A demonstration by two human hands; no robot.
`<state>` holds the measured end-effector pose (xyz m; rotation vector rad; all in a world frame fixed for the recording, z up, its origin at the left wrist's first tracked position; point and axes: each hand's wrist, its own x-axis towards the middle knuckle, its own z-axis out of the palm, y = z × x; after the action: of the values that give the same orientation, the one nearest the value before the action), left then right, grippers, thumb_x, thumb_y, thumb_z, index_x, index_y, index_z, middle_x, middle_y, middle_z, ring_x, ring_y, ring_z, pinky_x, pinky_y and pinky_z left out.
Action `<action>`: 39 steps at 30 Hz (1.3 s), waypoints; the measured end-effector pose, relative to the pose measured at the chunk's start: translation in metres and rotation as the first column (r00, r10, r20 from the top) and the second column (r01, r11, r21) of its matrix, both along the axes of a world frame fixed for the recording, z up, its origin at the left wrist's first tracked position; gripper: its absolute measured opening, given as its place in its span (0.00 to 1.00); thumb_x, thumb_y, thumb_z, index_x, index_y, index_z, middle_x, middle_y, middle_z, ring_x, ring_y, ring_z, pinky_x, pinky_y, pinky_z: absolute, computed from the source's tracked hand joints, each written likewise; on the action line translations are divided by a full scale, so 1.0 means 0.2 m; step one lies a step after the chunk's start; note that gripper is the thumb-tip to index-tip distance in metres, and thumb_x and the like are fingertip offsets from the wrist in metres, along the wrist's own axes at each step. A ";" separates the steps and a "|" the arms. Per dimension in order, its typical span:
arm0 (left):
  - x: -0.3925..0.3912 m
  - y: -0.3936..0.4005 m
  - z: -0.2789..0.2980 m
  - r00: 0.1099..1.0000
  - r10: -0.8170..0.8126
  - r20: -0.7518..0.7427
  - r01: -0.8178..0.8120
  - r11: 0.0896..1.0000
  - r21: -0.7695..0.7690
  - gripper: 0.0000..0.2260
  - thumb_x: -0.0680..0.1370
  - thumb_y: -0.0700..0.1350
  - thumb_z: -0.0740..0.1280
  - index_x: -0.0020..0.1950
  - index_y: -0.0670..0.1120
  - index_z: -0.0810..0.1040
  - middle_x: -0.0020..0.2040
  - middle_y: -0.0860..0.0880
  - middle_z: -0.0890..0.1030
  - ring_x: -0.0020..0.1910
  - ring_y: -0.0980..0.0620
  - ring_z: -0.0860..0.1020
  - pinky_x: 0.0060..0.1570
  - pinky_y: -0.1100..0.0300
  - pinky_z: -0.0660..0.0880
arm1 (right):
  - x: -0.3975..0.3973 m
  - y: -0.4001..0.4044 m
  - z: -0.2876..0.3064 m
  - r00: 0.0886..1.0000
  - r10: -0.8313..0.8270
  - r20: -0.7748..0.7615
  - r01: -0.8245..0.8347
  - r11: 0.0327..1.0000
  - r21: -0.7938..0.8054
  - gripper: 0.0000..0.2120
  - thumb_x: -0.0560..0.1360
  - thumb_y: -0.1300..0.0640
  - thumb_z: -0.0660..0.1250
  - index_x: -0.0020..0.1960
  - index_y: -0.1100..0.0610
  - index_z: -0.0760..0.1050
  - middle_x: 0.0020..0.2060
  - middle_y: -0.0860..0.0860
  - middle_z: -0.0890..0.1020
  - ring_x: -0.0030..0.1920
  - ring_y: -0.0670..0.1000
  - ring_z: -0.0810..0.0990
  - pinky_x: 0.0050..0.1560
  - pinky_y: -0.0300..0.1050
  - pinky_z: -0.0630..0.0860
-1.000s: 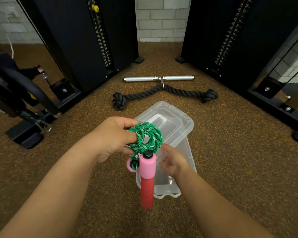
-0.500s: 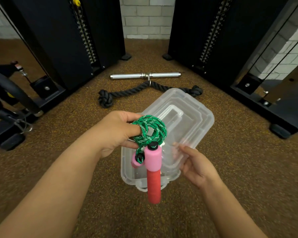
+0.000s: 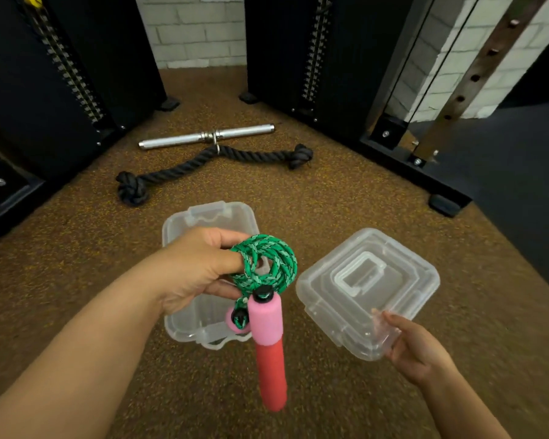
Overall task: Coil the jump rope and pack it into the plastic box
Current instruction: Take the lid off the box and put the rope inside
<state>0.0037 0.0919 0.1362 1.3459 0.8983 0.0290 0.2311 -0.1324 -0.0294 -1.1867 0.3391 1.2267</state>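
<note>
My left hand (image 3: 197, 267) grips the coiled green jump rope (image 3: 265, 264), the coil looped round my fingers. One pink and red handle (image 3: 268, 346) hangs straight down from the coil; the second pink handle (image 3: 235, 320) peeks out behind it. Beneath them the clear plastic box (image 3: 210, 217) stands open on the floor, partly hidden by my hand. My right hand (image 3: 412, 346) holds the clear lid (image 3: 366, 289) by its near corner, to the right of the box and tilted slightly.
A black knotted cable rope (image 3: 203, 164) and a chrome bar (image 3: 206, 136) lie on the brown rubber floor beyond the box. Black weight-stack towers (image 3: 61, 74) stand left and right, with a rack foot (image 3: 444, 204) at the right and dark flooring beyond it.
My right hand has lifted the lid off the box and carried it to the right. The box now stands open. My left hand kept hold of the coil above it.
</note>
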 end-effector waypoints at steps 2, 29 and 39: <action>0.02 -0.01 -0.01 1.000 -0.009 -0.008 0.009 1.000 -0.002 0.13 0.74 0.33 0.67 0.56 0.43 0.81 0.47 0.44 0.86 0.41 0.51 0.84 0.34 0.61 0.80 | -0.01 -0.04 -0.03 1.000 0.002 -0.008 -0.003 1.000 -0.022 0.15 0.72 0.65 0.64 0.58 0.65 0.74 0.39 0.59 0.86 0.38 0.56 0.86 0.40 0.55 0.83; -0.12 0.14 -0.06 0.998 0.052 0.017 -0.054 0.990 0.128 0.17 0.75 0.31 0.62 0.54 0.49 0.82 0.48 0.43 0.85 0.43 0.47 0.85 0.38 0.52 0.82 | -0.18 0.09 0.02 0.417 0.358 0.835 0.036 0.912 -0.409 0.22 0.77 0.51 0.63 0.70 0.52 0.67 0.63 0.48 0.70 0.48 0.42 0.75 0.46 0.30 0.76; -0.15 0.10 0.05 0.984 0.067 0.163 -0.087 0.989 0.123 0.37 0.36 0.57 0.81 0.45 0.53 0.86 0.42 0.47 0.87 0.38 0.53 0.85 0.31 0.61 0.80 | -0.47 0.36 -0.13 0.268 0.608 0.747 -0.295 0.790 -0.537 0.23 0.80 0.52 0.55 0.75 0.49 0.59 0.71 0.49 0.64 0.70 0.51 0.64 0.70 0.46 0.62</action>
<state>-0.0260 0.1128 0.1455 1.4073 0.8247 0.2548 0.1378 -0.0601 -0.0547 -2.1540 -0.7697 0.7989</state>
